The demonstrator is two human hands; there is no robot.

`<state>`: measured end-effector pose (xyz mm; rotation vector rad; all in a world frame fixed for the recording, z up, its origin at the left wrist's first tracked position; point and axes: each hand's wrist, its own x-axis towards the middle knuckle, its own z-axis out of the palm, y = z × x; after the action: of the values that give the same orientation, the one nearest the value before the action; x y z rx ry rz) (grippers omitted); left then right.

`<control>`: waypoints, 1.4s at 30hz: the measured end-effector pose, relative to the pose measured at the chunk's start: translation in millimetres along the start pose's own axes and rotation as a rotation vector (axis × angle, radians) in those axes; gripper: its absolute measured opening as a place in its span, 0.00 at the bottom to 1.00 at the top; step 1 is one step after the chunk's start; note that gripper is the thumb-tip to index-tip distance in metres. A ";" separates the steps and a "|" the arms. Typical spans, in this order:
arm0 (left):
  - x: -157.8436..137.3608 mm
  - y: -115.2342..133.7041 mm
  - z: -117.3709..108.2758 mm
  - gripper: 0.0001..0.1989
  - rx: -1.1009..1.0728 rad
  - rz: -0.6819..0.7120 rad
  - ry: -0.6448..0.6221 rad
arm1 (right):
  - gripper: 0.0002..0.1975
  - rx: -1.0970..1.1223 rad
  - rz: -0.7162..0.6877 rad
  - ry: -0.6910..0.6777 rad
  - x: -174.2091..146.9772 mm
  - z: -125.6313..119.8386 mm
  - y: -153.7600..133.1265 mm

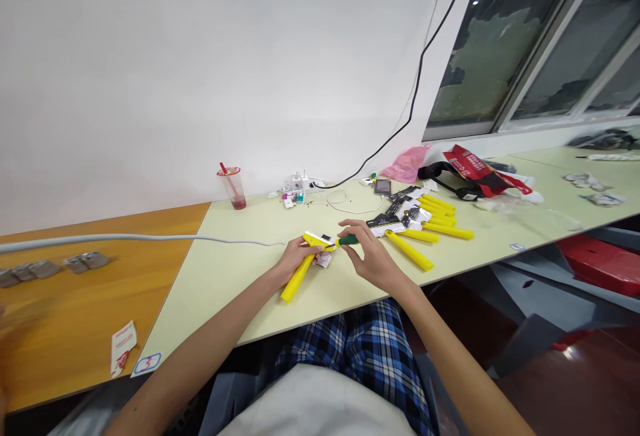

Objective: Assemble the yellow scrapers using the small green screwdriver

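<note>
Just below the middle of the frame, your left hand (pixel 293 259) is closed around the upper end of a yellow-handled tool (pixel 300 269), whose handle slopes down and to the left across the pale green table (pixel 225 269). Your right hand (pixel 367 256) pinches a small green-handled screwdriver (pixel 347 240) between thumb and fingers, its tip pointing left into the tool's head; whether the tip sits in a screw is too small to tell.

The likeliest trouble is the driver slipping: its tip points straight at your left fingers, and a sideways skid off the head could jab them. Only the head end of the tool is held, so the long handle may pivot on the table if you press hard.

A small white part (pixel 324 261) lies just under the tool's head, touching or nearly so; a nudge could send it toward the table's near edge.

Right of your hands, a pile of more yellow tools (pixel 425 223) with black-and-white cards lies near; a sweep of your right forearm could scatter them.
</note>
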<state>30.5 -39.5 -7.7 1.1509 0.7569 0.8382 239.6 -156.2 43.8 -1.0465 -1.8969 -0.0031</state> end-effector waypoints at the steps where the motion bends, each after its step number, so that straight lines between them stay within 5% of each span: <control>1: 0.2 -0.4 -0.5 0.24 0.004 0.003 -0.005 | 0.09 -0.003 -0.002 0.005 -0.1 1.8 0.9; 4: 0.9 -0.7 -1.9 0.23 0.017 0.006 -0.028 | 0.03 -0.068 0.022 0.027 -0.8 7.8 4.0; 12: 0.1 1.9 -1.1 0.23 0.012 -0.016 -0.016 | 0.12 0.019 0.001 -0.009 -0.5 0.1 1.1; 17: -0.4 2.8 -0.8 0.22 0.027 -0.023 -0.041 | 0.04 -0.033 0.005 -0.038 -2.1 4.1 3.1; 24: 2.0 -1.2 -3.3 0.22 0.005 -0.015 -0.024 | 0.14 0.012 0.039 -0.055 -2.0 0.4 2.7; 30: -0.1 2.0 -2.1 0.22 0.032 -0.014 -0.037 | 0.06 -0.008 0.056 -0.105 -2.4 1.8 5.3; 38: -2.3 3.6 -0.8 0.21 0.023 -0.016 -0.043 | 0.16 -0.036 0.079 -0.059 -4.5 -0.6 3.2; 42: -0.5 1.3 -1.3 0.22 0.011 -0.020 -0.039 | 0.08 0.025 0.043 -0.043 -2.0 2.4 2.4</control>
<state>28.9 -39.0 -6.7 1.1639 0.7405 0.7933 239.9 -155.0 40.1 -1.0778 -1.9085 0.0680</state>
